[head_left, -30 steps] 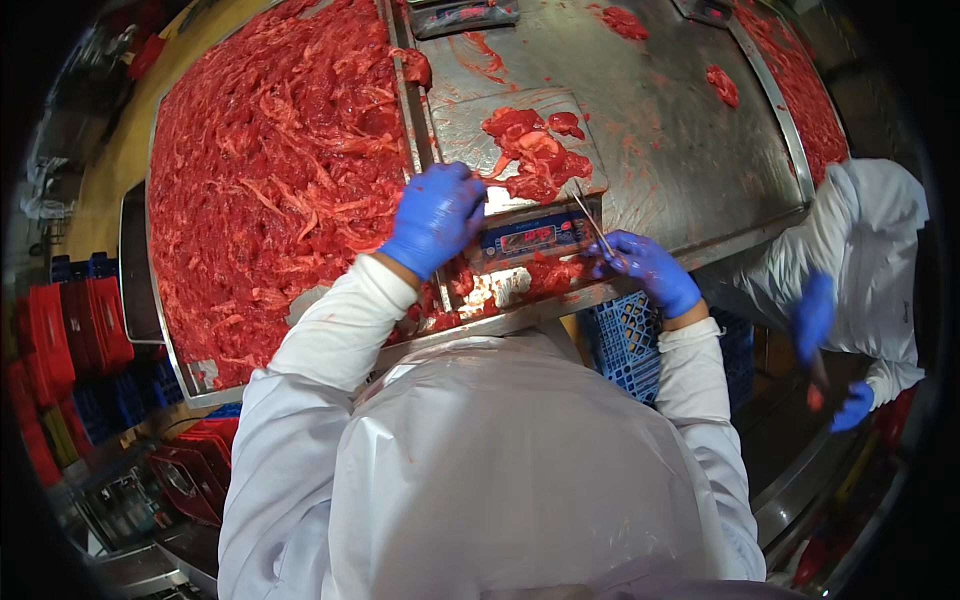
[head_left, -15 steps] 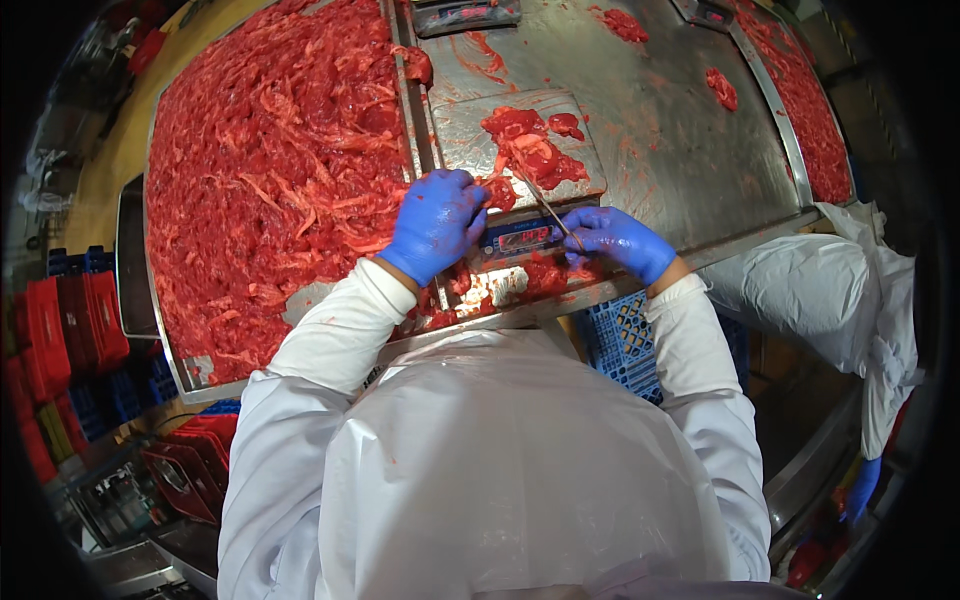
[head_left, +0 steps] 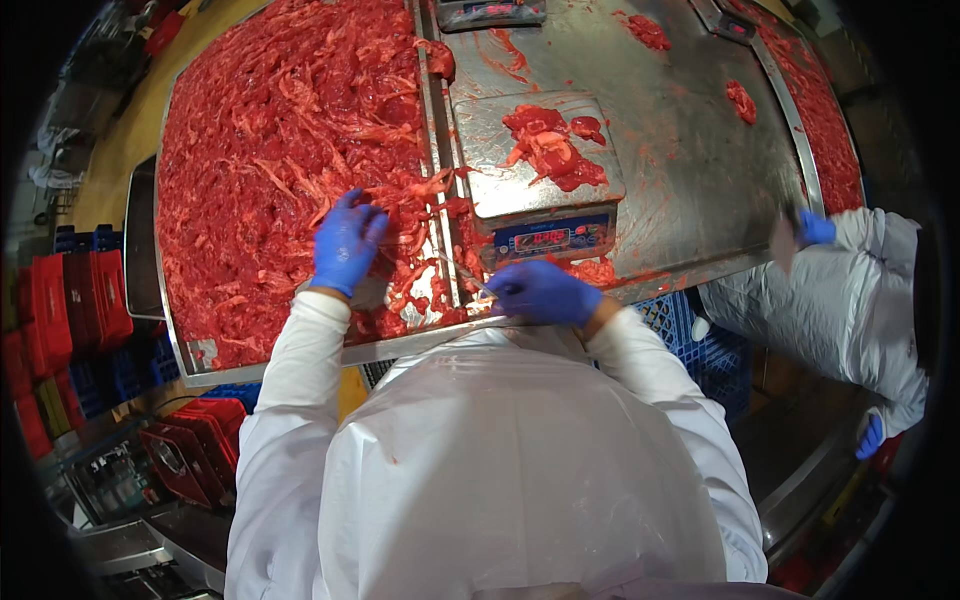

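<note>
My left hand [head_left: 343, 245] is over the near part of a large heap of raw red meat [head_left: 290, 130], its fingers apart and nothing visible in them. My right hand [head_left: 545, 293] is closed on a slim metal tool [head_left: 462, 272], like a narrow blade, which points up and left over the metal divider [head_left: 446, 180]. Most of the tool's grip is hidden in the fingers. Beyond that hand stands a scale [head_left: 555, 238] with a lit red display. Several pieces of meat [head_left: 553, 148] lie on its steel plate [head_left: 485, 190].
Scraps of meat [head_left: 740, 101] lie on the steel table [head_left: 690, 170] to the right. A second scale [head_left: 490, 12] stands at the back. At the right, another person's gloved hand [head_left: 817, 228] is at the table edge by a blurred blade [head_left: 784, 243]. Red crates [head_left: 85, 300] are stacked left.
My left hand has moved from beside the scale left onto the meat heap. My right hand, with the metal tool, has come nearer and left. The other person's hand has come to the table edge.
</note>
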Tool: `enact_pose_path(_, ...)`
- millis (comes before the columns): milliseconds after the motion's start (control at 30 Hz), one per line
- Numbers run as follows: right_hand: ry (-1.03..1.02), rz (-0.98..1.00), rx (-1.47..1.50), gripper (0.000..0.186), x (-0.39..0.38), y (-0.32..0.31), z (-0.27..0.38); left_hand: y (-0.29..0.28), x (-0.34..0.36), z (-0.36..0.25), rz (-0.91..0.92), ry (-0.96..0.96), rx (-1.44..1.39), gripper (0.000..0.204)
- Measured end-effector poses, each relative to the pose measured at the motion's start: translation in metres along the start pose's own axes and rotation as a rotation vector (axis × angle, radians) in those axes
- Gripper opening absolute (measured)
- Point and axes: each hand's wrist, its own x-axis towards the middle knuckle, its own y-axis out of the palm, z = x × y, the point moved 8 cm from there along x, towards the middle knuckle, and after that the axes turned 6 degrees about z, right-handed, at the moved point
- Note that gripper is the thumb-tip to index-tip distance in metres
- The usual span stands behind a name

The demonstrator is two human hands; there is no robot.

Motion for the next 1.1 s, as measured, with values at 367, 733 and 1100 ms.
enact_pose_path(367, 0.157, -0.510, -0.053, 0.016, -0.111, -0.172, -0.001, -0.002, 0.137, -0.103, -0.139, 0.103, -0.149, 0.061)
enact_pose_path(733, -0.068, -0.616, 0.583, 0.017, -0.059, -0.130, -0.006, 0.069, 0.079, -0.079, 0.215, -0.193, -1.033, 0.022)
enact_pose_path(1100, -0.046, -0.316, 0.060, 0.010, -0.057, -0.043, 0.009, 0.030, 0.082, -0.114, 0.317, -0.081, -0.764, 0.034)
